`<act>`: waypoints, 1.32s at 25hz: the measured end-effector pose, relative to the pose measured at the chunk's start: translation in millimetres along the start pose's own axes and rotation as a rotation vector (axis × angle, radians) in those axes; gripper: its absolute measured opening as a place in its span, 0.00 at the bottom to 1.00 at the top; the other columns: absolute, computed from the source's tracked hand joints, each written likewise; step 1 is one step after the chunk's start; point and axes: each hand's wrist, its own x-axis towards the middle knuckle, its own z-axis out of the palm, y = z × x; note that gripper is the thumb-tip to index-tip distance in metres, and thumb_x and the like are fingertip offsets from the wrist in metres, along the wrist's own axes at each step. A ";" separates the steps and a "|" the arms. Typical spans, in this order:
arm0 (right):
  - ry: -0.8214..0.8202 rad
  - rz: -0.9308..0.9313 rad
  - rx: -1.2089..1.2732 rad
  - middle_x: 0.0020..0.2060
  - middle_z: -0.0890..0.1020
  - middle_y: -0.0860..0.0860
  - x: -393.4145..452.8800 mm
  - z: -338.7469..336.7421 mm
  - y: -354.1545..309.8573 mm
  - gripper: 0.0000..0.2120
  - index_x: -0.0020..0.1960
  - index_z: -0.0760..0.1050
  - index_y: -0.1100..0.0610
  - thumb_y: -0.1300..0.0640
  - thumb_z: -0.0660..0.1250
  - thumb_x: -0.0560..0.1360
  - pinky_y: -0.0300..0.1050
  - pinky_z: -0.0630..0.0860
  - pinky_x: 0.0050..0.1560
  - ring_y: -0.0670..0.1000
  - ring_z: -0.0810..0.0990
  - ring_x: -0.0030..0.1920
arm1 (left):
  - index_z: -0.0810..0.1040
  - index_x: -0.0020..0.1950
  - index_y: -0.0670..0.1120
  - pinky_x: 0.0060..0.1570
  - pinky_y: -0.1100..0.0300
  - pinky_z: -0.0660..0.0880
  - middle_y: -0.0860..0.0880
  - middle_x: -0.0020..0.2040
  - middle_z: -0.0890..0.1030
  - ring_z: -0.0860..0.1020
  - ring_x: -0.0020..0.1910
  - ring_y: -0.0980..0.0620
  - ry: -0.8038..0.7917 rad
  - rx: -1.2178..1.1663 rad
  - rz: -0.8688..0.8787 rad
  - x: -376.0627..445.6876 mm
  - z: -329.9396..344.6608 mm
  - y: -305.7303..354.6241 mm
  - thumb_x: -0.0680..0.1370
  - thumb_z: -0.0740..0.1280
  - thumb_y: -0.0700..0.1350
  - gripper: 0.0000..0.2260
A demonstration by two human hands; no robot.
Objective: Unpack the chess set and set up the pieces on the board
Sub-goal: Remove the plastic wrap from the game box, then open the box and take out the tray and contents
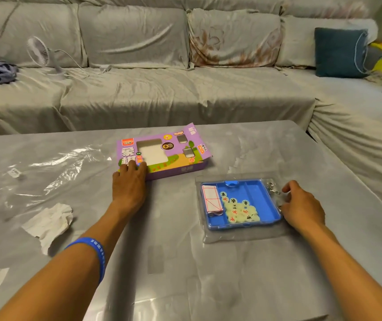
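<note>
My left hand (pixel 128 181) rests flat on the empty purple cardboard box (pixel 163 151), while beside it my right hand (pixel 301 205) pinches the clear plastic sleeve (pixel 243 235) around the blue plastic tray (pixel 261 195) of round pale chess pieces (pixel 239 210), which I should slide out level.

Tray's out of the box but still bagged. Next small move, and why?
Probably open the clear plastic bag at its right edge and slide the blue tray out. The pieces and folded board sheet still lie inside the bagged tray. The right hand already has its fingers curled at that edge, while the left hand rests on the purple box.
</note>
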 end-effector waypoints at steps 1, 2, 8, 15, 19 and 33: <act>-0.011 -0.014 0.004 0.50 0.79 0.52 -3.8 1.0 -3.9 0.12 0.55 0.67 0.51 0.60 0.65 0.74 0.44 0.68 0.38 0.55 0.75 0.42 | 0.71 0.66 0.43 0.54 0.46 0.70 0.39 0.62 0.74 0.71 0.59 0.37 0.009 -0.061 0.014 -1.9 -3.3 -0.1 0.75 0.66 0.42 0.20; -0.022 -0.032 0.006 0.50 0.79 0.52 -8.2 2.1 -8.7 0.13 0.56 0.68 0.51 0.61 0.64 0.74 0.43 0.67 0.38 0.54 0.74 0.42 | 0.72 0.65 0.42 0.56 0.45 0.69 0.40 0.62 0.74 0.72 0.59 0.38 0.031 -0.130 0.028 -6.6 -8.0 -0.6 0.74 0.66 0.41 0.20; -0.136 -0.260 0.157 0.51 0.79 0.49 -54.8 24.0 -65.0 0.14 0.56 0.69 0.49 0.59 0.66 0.73 0.44 0.73 0.45 0.51 0.76 0.46 | 0.75 0.63 0.48 0.51 0.56 0.74 0.47 0.61 0.77 0.76 0.54 0.49 -0.032 -0.575 -0.155 -99.3 -40.2 -13.9 0.80 0.61 0.49 0.14; -0.205 -0.465 0.364 0.52 0.79 0.46 -128.4 59.7 -122.2 0.15 0.58 0.72 0.49 0.58 0.67 0.73 0.38 0.70 0.46 0.46 0.76 0.48 | 0.67 0.72 0.48 0.41 0.61 0.74 0.45 0.58 0.79 0.76 0.48 0.52 -0.257 -0.730 -0.423 -178.1 -67.2 -69.6 0.79 0.64 0.53 0.23; -0.167 -0.475 0.298 0.55 0.77 0.45 -130.4 60.9 -120.9 0.15 0.60 0.72 0.46 0.55 0.67 0.74 0.39 0.72 0.45 0.44 0.74 0.47 | 0.67 0.72 0.48 0.47 0.58 0.75 0.45 0.62 0.77 0.74 0.52 0.51 -0.259 -0.799 -0.445 -181.4 -67.1 -71.8 0.79 0.64 0.51 0.23; -0.572 -0.999 -0.402 0.70 0.64 0.48 -115.1 47.5 -251.2 0.48 0.75 0.55 0.48 0.34 0.73 0.63 0.52 0.67 0.64 0.52 0.65 0.67 | 0.34 0.75 0.59 0.69 0.64 0.46 0.66 0.71 0.32 0.37 0.71 0.65 -0.482 -0.501 0.134 -188.8 -57.8 -95.3 0.64 0.67 0.73 0.54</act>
